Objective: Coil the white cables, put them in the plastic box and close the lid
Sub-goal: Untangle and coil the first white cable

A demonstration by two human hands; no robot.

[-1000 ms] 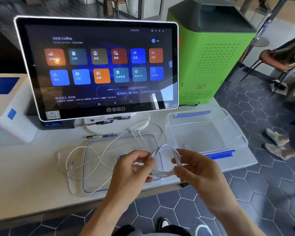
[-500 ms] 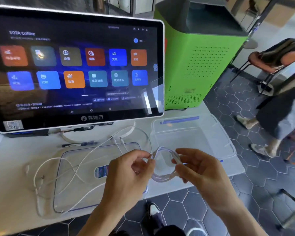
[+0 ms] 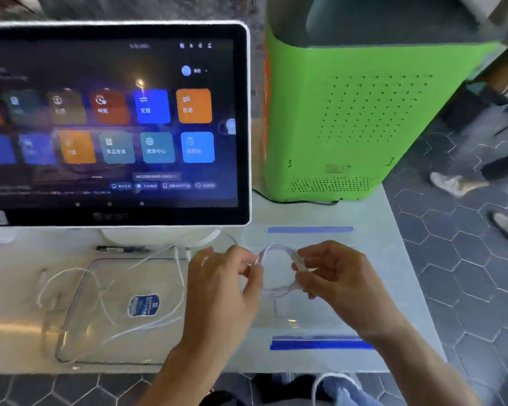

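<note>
Left hand [image 3: 229,276] and right hand [image 3: 329,276] each pinch the coiled white cable [image 3: 277,269] over the plastic box [image 3: 320,344] near the tabletop's front-right edge. Light, limp, springy: grip opposite sides.

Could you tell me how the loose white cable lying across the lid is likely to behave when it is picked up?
The loose cable lies in slack curves over the lid, so it will probably droop and trail. It looks thin, so likely light. The coil needs both the left hand and right hand to keep it looped, so it may spring open.
</note>
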